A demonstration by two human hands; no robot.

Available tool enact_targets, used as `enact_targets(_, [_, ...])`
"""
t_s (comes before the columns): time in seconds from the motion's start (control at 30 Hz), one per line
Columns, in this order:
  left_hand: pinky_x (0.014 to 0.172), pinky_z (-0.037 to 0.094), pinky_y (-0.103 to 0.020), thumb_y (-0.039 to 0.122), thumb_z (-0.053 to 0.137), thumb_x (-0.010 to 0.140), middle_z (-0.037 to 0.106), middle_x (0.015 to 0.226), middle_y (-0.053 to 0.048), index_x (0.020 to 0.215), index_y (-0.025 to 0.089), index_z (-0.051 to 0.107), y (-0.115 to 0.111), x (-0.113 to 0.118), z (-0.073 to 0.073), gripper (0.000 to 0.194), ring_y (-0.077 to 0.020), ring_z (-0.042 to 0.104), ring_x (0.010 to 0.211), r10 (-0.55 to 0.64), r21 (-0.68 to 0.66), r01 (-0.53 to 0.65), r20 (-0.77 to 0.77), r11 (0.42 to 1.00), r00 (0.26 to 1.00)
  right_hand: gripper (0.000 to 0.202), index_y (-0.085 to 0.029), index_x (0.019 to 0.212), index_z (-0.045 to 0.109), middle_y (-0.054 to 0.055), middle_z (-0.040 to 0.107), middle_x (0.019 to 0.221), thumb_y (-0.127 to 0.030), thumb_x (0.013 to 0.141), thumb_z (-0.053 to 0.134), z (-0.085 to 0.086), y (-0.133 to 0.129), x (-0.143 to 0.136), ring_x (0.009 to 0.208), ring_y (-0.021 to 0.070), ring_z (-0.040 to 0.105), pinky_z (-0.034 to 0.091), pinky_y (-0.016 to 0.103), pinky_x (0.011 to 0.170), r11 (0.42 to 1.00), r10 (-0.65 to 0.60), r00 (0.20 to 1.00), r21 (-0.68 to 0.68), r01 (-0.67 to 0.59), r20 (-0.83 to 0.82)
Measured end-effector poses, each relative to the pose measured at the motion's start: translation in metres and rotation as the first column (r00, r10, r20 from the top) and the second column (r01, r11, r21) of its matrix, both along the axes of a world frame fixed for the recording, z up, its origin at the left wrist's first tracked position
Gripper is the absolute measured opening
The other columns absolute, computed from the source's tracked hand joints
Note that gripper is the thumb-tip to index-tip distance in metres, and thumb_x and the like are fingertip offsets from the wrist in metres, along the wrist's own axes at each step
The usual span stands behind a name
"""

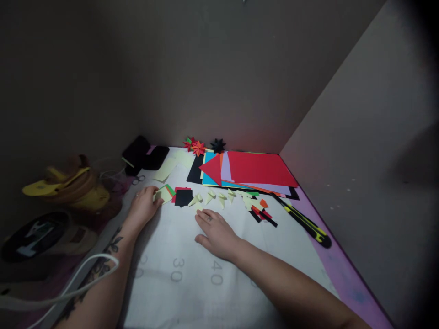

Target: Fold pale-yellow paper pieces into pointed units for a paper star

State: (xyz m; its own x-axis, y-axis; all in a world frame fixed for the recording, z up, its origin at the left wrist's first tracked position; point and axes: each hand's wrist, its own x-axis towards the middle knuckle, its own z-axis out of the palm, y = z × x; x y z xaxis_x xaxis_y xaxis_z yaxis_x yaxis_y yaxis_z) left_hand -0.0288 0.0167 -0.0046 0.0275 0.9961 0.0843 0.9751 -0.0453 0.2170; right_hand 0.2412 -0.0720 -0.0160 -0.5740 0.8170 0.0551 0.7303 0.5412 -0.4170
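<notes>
Head view is showing us both hands around the middle of the frame. Our left hand (pixel 146 205), left of centre, is curling at the left edge of some pale paper squares (pixel 163 196), thumb and fingers touching them; we cannot tell whether it is pinching one. Our right hand (pixel 216 232) is lying palm down just below centre, fingers loose and extended, its fingertips nearing the row of folded pale pieces (pixel 210 196). Between the hands, a black square (pixel 184 198) is overlapping red paper (pixel 177 188). Between our forearms, the white sheet (pixel 164 301), printed with 30 and 40, is running to the bottom edge and giving us room for sliding back. Right of the row, coloured scraps (pixel 263 203) are lying close, and a cutter knife (pixel 305 224) is slanting across the sheet's right edge onto the pink border (pixel 356 285). Beyond, stacked coloured sheets (pixel 264 167) and paper stars (pixel 198 147) are bounding our reach near the wall (pixel 222 68). At lower left, a white cable (pixel 85 262) is crossing before our left forearm.
</notes>
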Motion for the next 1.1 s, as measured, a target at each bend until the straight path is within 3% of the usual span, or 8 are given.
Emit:
enact_targets(0.5, [0.089,0.044,-0.037,0.040,0.059,0.078,0.058,0.118,-0.015,0.119,0.014,0.051,0.008,-0.011,-0.010,0.050,-0.0305,0.055,0.110,-0.014,-0.014,0.014,0.005,1.000,1.000,0.060,-0.009,0.139,0.046,0.016,0.041,0.147,-0.041,0.089,0.056,-0.001,0.000,0.000,0.135,0.0327,0.035,0.033,0.048,0.109,1.000,-0.007,1.000,-0.005,0.007,-0.017])
enact_targets(0.73, [0.088,0.044,-0.037,0.036,0.063,0.076,0.058,0.116,-0.017,0.118,0.013,0.053,0.001,-0.003,0.001,0.050,-0.0311,0.056,0.107,0.018,0.053,-0.018,0.008,0.998,1.000,0.060,-0.009,0.139,0.045,0.015,0.041,0.147,-0.041,0.089,0.056,-0.002,0.001,0.001,0.135,0.0325,0.035,0.032,0.048,0.110,1.000,-0.007,1.000,-0.008,0.007,-0.018])
enact_targets(0.93, [0.086,0.042,-0.035,0.031,0.061,0.080,0.064,0.109,-0.014,0.112,0.014,0.059,-0.004,0.002,0.009,0.036,-0.0315,0.056,0.105,-0.042,0.061,0.043,-0.019,0.997,0.999,0.059,-0.010,0.139,0.046,0.014,0.042,0.147,-0.041,0.089,0.055,0.000,0.000,0.000,0.135,0.0318,0.034,0.032,0.047,0.110,1.000,-0.007,1.000,-0.015,0.007,-0.012])
enact_targets(1.1, [0.085,0.042,-0.036,0.032,0.062,0.080,0.065,0.109,-0.015,0.111,0.013,0.062,-0.008,0.006,0.015,0.036,-0.0332,0.056,0.104,-0.025,0.054,0.026,-0.020,0.998,1.000,0.059,-0.011,0.139,0.046,0.013,0.041,0.148,-0.042,0.090,0.054,0.000,0.001,0.001,0.136,0.0315,0.034,0.031,0.046,0.111,1.000,-0.009,1.000,-0.022,0.009,-0.014])
